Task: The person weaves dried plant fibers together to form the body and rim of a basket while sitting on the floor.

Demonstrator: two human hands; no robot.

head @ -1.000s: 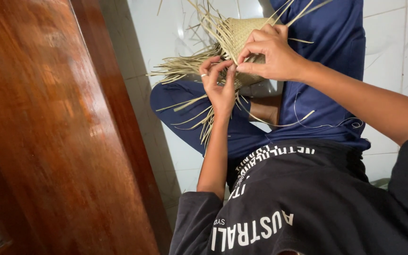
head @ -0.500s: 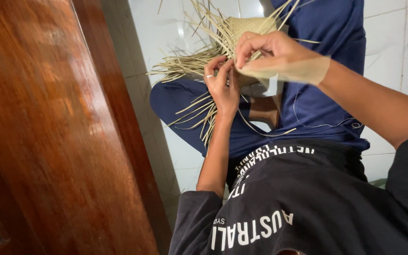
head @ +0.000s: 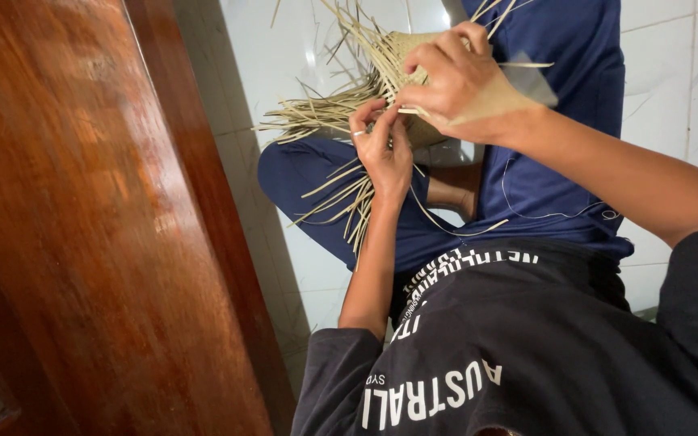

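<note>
Two hands: both worked on one half-woven straw piece (head: 414,60), held up over the lap so the loose ends could hang free.
Weave: it sat above the blue trousers (head: 543,186), clear of the floor, its finished pale patch mostly under the right hand.
Left hand (head: 383,149): fingers drawn together just below the weave, pinching a strand or two; a ring showed on one finger. It seemed placed there to feed or tighten a strand at the working edge.
Right hand (head: 458,81): curled over the weave's woven part, fingers clamped on it, probably to keep the piece steady against the other hand's pull.
Loose strands (head: 317,121): they fanned out left of the weave and drooped below it across the knee, unwoven.
Thin cord (head: 527,216): below the weave, lying on the trousers; what it belonged to could not be told.
Floor (head: 268,48): white tiles, behind and left of the weave.
Wooden panel (head: 82,226): dark and glossy, far left of the weave, untouched.
Dark shirt (head: 527,347): well below the weave, nearest the camera.
</note>
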